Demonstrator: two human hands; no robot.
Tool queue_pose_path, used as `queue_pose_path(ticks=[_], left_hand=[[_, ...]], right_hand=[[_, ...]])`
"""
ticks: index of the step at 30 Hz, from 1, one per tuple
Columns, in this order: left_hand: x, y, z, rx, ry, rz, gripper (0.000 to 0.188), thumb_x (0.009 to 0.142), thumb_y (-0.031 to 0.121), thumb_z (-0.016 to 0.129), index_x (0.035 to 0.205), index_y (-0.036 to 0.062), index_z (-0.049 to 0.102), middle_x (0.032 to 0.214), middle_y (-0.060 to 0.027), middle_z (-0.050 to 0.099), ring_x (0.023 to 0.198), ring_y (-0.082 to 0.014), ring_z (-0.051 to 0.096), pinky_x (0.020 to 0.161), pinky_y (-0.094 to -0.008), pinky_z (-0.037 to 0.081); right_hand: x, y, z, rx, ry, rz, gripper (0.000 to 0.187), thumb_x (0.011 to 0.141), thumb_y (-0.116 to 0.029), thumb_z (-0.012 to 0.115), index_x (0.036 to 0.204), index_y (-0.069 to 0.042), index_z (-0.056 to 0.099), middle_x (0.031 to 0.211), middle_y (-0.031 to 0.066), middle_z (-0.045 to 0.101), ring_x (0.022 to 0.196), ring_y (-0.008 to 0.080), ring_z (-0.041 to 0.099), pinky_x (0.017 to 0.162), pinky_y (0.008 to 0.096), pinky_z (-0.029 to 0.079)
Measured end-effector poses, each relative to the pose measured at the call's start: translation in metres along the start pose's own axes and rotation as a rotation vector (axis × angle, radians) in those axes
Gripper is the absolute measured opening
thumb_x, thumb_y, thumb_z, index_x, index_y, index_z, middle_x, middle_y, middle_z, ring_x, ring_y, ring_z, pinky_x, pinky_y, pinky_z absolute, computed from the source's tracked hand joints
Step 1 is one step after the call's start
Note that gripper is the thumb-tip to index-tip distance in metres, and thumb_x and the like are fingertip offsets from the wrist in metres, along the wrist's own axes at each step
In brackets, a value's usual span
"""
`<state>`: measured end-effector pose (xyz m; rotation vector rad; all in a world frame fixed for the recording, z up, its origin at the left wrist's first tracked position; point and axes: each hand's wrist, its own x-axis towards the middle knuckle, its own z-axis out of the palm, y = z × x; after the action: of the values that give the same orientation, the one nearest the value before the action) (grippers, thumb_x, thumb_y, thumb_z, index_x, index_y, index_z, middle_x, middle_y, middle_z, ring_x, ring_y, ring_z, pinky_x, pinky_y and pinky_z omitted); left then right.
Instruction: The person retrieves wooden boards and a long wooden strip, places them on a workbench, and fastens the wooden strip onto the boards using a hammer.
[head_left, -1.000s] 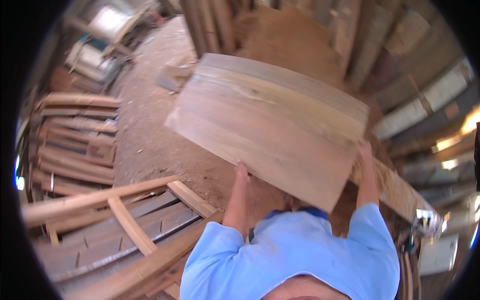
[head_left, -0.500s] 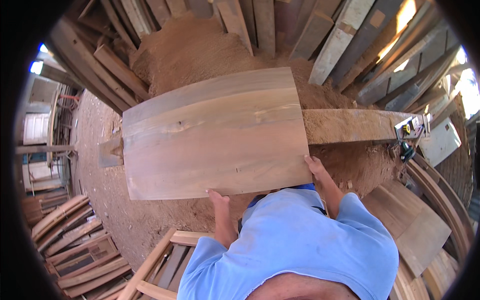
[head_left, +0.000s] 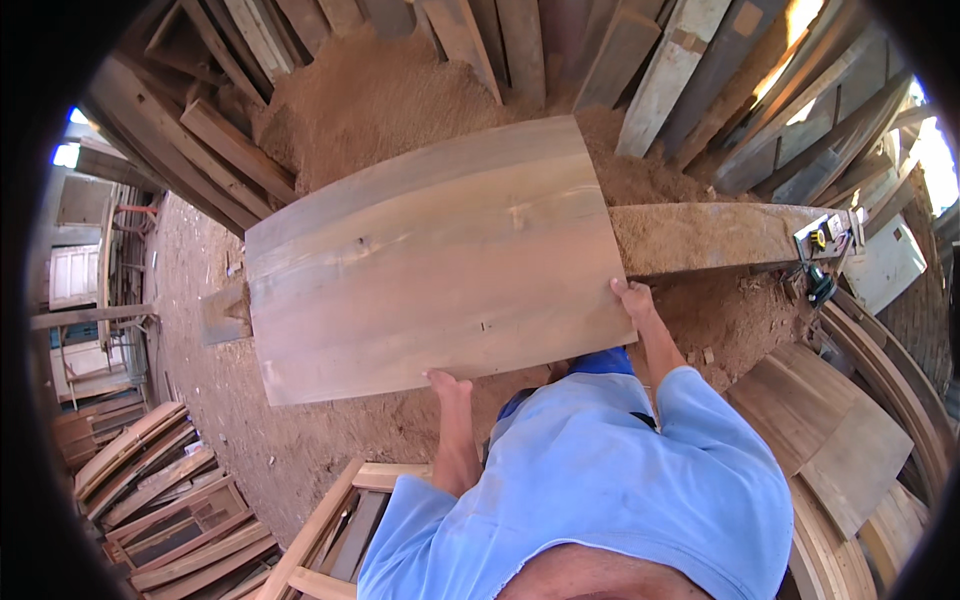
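The brown floor (head_left: 215,410) (sawdust (head_left: 385,105) heaped beyond); planks (head_left: 523,50) lean behind; daylight (head_left: 935,165) glares in from both sides.

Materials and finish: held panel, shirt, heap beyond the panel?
Panel: wood, by its streaky grain; looks smooth and probably unpainted, though a clear coat can't be ruled out.
Shirt: woven or knit fabric, matte; it creases softly.
Heap: likely sawdust, brown and loose-grained; could be soil.

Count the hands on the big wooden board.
2: the left hand at the near edge of the wooden board, the right hand at its right edge, by the near corner. No others show.
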<state>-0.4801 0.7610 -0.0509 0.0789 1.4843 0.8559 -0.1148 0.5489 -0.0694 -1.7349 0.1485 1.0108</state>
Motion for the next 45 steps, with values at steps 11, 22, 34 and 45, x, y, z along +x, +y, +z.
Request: queue_pose_path(ticks=[11,22,34,45], left_hand=[[-0.012,0.019,-0.062,-0.001,-0.03,0.07,0.062,0.101,0.051,0.036,0.147,0.01,0.032,0.148,-0.0127,0.039,0.131,-0.032,0.042,0.106,-0.0523,0.039],[0.011,0.003,-0.069,0.133,-0.042,0.024,0.069,0.1,0.056,0.022,0.151,0.0094,0.023,0.156,-0.0111,0.026,0.14,-0.0319,0.031,0.114,-0.051,0.028],[0.023,-0.042,-0.045,0.006,0.057,-0.1,0.07,0.099,0.058,0.028,0.151,0.0125,0.022,0.161,-0.0072,0.014,0.147,-0.0285,0.015,0.115,-0.0576,0.011],[0.057,-0.001,-0.056,0.09,0.168,0.01,0.06,0.103,0.048,0.03,0.147,0.007,0.03,0.147,-0.0141,0.04,0.13,-0.0341,0.045,0.103,-0.0569,0.039]], right_hand=[[-0.049,0.063,0.006,-0.331,0.08,-0.113,0.051,0.092,-0.041,0.06,0.101,0.009,0.061,0.098,0.0253,0.067,0.097,0.0331,0.065,0.084,0.0413,0.049],[-0.05,0.083,-0.002,0.012,-0.09,-0.143,0.035,0.095,-0.027,0.06,0.104,0.006,0.065,0.09,0.0076,0.067,0.083,0.0145,0.059,0.075,0.0328,0.049],[-0.003,0.033,-0.041,-0.143,-0.249,0.033,0.051,0.098,-0.038,0.054,0.129,0.002,0.055,0.119,0.0113,0.063,0.105,0.0234,0.062,0.092,0.039,0.051],[-0.001,0.044,0.004,-0.233,-0.13,0.066,0.049,0.1,-0.037,0.05,0.127,0.003,0.053,0.119,0.0116,0.062,0.107,0.0239,0.06,0.091,0.0422,0.051]])
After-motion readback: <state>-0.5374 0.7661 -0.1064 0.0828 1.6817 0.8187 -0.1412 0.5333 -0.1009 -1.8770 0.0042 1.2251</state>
